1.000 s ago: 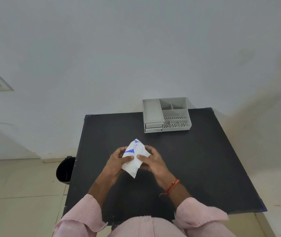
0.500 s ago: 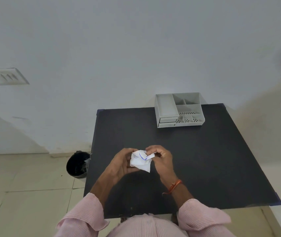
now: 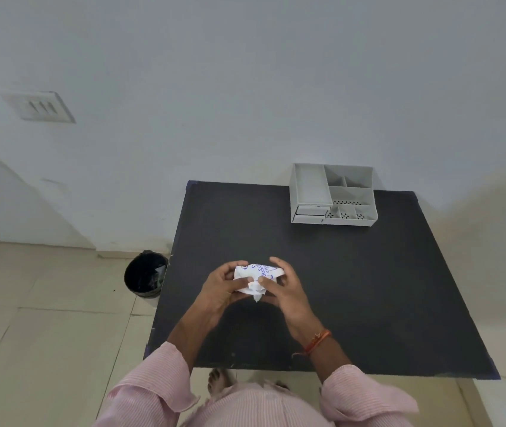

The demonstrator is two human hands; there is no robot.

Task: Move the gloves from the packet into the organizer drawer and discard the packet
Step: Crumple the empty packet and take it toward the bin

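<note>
Crumpled into a ball, the white paper packet with blue print [image 3: 257, 278] sits pinched between both hands above the black square table [image 3: 368, 288]. Left hand [image 3: 220, 288] grips it from nine o'clock, right hand [image 3: 282, 288] from three, thumbs meeting on top. At one o'clock stands the grey plastic organizer [image 3: 333, 194].

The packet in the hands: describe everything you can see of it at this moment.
The packet is white, paper-like, with blue print too small to read. It is crumpled into a loose wad, with a corner poking down at its near edge. It is held above the black table, pinched between the left hand and the right hand. Whether gloves remain inside cannot be told.
</note>
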